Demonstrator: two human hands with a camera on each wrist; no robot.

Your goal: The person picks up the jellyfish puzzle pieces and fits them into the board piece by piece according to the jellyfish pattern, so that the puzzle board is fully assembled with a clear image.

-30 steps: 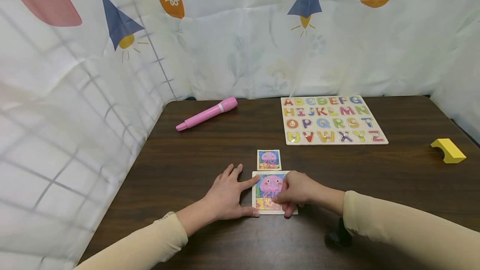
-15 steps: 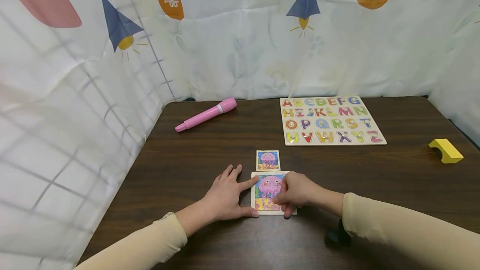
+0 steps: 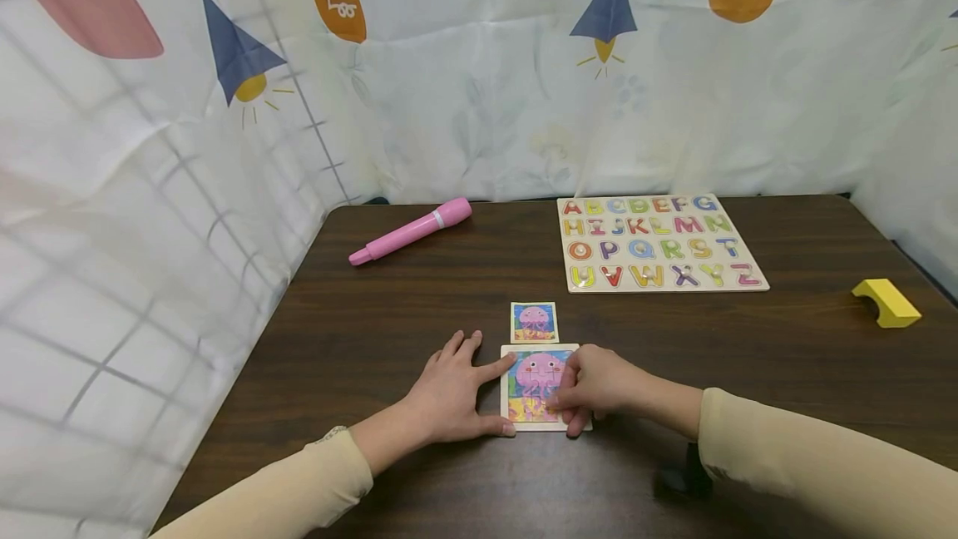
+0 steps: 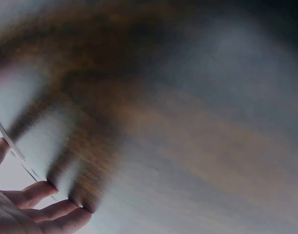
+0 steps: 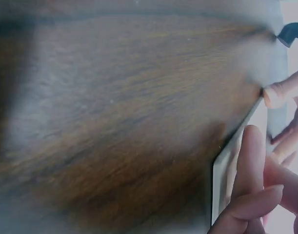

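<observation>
A small jigsaw puzzle [image 3: 541, 368] of a pink jellyfish lies in its pale frame on the dark table. My left hand [image 3: 452, 393] is spread to its left, with index fingertip and thumb on the frame's left border. Bent fingers of my right hand [image 3: 602, 385] cover the puzzle's right side; the thumb tip is on its lower part and another fingertip is at the lower right border. Any single piece under those fingers is hidden. In the right wrist view, a finger [image 5: 248, 158] lies along the frame's edge. Just above sits a matching jellyfish card [image 3: 534, 323].
An alphabet peg board [image 3: 662, 244] lies at the back right. A pink pen-shaped toy [image 3: 410, 231] is at the back left, and a yellow arch block [image 3: 888, 304] near the right edge. A printed white curtain [image 3: 479, 106] hangs behind the table.
The right sleeve has shifted slightly to the right, while both hands stay at the puzzle. The head view has tilted a little.
</observation>
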